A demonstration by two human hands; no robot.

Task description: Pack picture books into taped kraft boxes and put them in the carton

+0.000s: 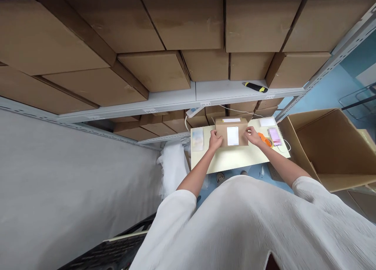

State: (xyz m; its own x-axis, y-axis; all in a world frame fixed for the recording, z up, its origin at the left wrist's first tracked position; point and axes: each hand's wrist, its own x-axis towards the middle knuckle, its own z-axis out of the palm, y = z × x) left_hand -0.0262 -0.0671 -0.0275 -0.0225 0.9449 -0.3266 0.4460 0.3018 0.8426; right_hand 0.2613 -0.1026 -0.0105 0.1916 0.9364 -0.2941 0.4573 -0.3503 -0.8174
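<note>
A small brown cardboard box (225, 139) with a white label (233, 136) on its near face and a white strip along its upper part stands on the pale table (229, 160). At the box's left side my left hand (215, 140) grips its edge with bent fingers. My right hand (252, 135) is at the box's right side, its fingers pinched together; what they hold, if anything, is too small to make out. Right of that hand lie an orange tape dispenser (265, 139) and a pink and purple item (275, 136).
Cardboard boxes (182, 21) fill the grey shelf (173, 99) above the table, where a black and yellow cutter (255, 87) lies. A large open carton (331, 144) stands at the right. White wrapping material (173, 160) hangs left of the table.
</note>
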